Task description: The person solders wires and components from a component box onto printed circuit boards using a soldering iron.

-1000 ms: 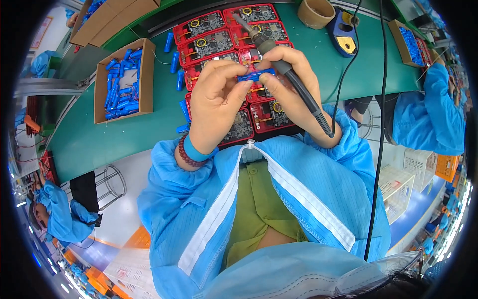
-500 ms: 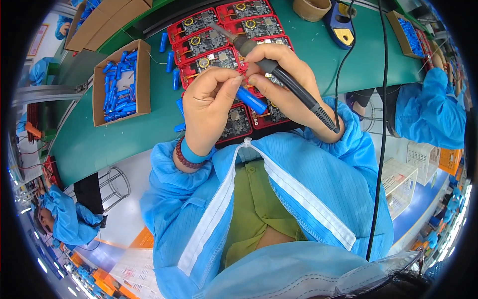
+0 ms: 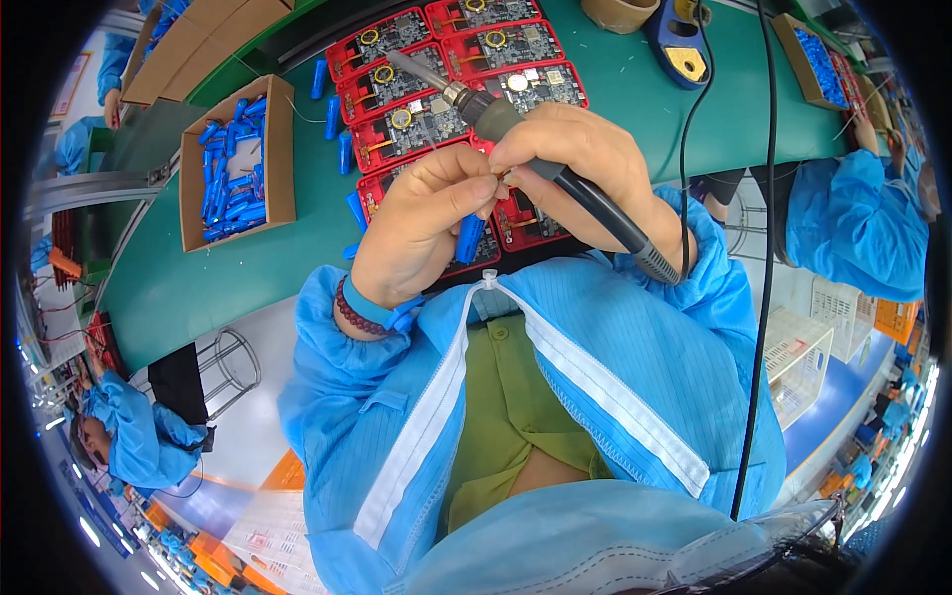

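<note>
Head view: blue battery (image 3: 469,238) between both hands.

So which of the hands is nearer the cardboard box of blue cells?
Left. The left hand is just right of the cardboard box, pinching a blue cell; the right hand is farther right, gripping the soldering iron.

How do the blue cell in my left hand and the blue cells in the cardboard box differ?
The blue cell in the left hand is single and pinched by the left hand over the red boards; the cells in the cardboard box lie heaped and untouched. All are blue cylinders.
</note>
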`<act>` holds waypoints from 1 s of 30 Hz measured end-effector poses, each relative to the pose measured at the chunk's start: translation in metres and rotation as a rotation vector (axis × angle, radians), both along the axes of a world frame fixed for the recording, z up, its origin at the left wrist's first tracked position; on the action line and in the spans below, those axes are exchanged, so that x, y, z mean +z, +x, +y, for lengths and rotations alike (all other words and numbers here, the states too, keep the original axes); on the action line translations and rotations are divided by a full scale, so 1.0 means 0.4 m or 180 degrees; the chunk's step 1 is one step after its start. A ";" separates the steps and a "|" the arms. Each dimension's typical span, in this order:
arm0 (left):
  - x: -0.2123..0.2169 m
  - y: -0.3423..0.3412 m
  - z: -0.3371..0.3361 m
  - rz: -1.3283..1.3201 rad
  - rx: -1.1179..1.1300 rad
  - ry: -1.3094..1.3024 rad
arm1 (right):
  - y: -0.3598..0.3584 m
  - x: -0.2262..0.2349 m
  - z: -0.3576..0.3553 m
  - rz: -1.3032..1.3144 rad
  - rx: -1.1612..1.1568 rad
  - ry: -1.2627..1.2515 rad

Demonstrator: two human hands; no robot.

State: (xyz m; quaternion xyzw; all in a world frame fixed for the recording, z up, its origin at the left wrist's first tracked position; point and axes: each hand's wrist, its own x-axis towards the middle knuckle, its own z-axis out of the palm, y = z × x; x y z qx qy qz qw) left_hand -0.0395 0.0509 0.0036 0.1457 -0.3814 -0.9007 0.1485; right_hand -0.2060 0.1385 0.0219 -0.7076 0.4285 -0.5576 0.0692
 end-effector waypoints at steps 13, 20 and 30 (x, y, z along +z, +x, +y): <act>0.004 -0.002 0.005 -0.0547 0.0314 -0.1402 | -0.010 -0.031 0.009 -0.0642 -0.0452 0.0453; 0.012 -0.010 0.011 -0.1020 0.0597 -0.2851 | 0.016 -0.031 0.006 -0.0514 -0.0398 0.0891; 0.018 -0.024 0.013 -0.1005 0.1036 -0.3592 | 0.008 -0.030 -0.003 -0.0085 -0.0657 0.0224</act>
